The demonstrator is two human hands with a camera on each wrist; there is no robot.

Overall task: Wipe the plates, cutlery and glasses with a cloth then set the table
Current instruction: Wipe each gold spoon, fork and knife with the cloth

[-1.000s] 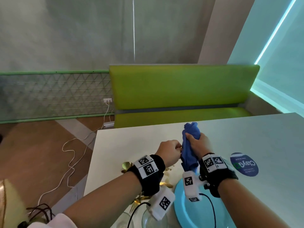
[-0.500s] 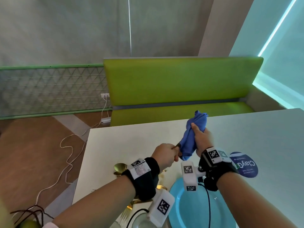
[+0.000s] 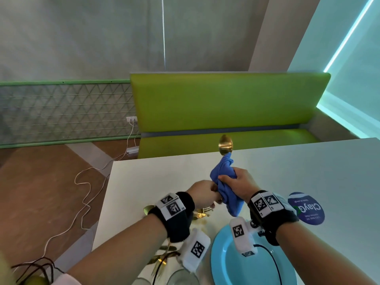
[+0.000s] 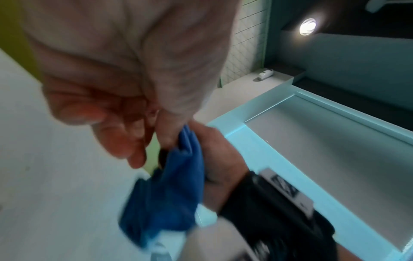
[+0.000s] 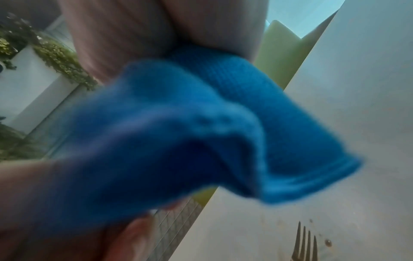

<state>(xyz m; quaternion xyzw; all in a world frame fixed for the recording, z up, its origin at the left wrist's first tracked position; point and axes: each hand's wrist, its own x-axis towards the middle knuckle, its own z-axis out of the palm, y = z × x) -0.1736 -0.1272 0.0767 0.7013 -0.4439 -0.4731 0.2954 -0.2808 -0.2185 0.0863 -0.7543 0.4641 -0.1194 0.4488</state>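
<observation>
Both hands raised above the white tabletop (image 3: pixel 308 171), close together at its middle. Right hand (image 3: pixel 239 185) closed round a bunched blue cloth (image 3: pixel 223 177), fingers curled over the wad, a loose tail of fabric hanging below the fist toward the plate. Gold spoon (image 3: pixel 225 145) poking up out of the top of the cloth, bowl uppermost, shaft hidden inside the folds. Left hand (image 3: pixel 202 193) curled tight against the lower edge of the cloth, pinching what seems to be the spoon's handle end; the handle itself not visible, so hard to confirm. In the left wrist view, left fingers (image 4: pixel 125 134) bent toward the blue cloth (image 4: pixel 172 185), with the right hand (image 4: pixel 216 153) pressed against it from the other side. In the right wrist view, blurred cloth (image 5: pixel 201 127) filling most of the frame, a fork (image 5: pixel 305 245) lying on the tabletop below. Light blue plate (image 3: pixel 226 262) flat on the near tabletop, beneath the right wrist. More gold cutlery (image 3: pixel 200 213) lying under the left wrist, and two clear glasses (image 3: pixel 182 277) at the very near edge. Round blue sticker (image 3: pixel 309 210) on the tabletop just right of the right wrist. Green bench seat (image 3: pixel 226 103) beyond the far edge.
</observation>
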